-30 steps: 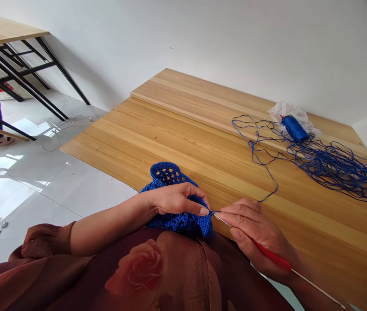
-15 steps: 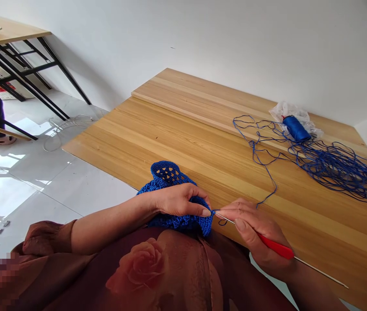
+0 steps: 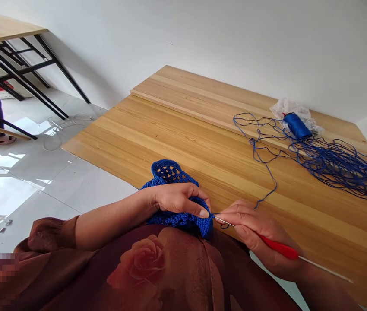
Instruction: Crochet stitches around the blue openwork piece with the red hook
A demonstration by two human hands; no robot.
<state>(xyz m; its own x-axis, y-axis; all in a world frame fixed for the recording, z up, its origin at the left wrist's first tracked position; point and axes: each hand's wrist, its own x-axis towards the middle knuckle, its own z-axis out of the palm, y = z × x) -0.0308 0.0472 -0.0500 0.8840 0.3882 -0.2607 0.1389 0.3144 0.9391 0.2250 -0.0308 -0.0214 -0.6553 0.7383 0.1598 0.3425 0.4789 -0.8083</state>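
Head view: the person's left hand [image 3: 178,201] is gripping a blue crochet piece [image 3: 169,173] just off the near edge of the wooden table [image 3: 183,147], lower center, thumb and fingers pinching its rim. The right hand [image 3: 254,229] is pinching a red-handled crochet hook [image 3: 279,249], fingers pressed together, tip at the stitches. Blue thread [image 3: 335,166] is trailing across the tabletop, upper right, from a spool [image 3: 297,126] lying on a plastic bag [image 3: 287,108].

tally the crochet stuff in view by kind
crochet hook with red handle: 1
blue crocheted mesh piece: 1
spool of blue thread: 1
loose tangle of blue thread: 1
total: 4
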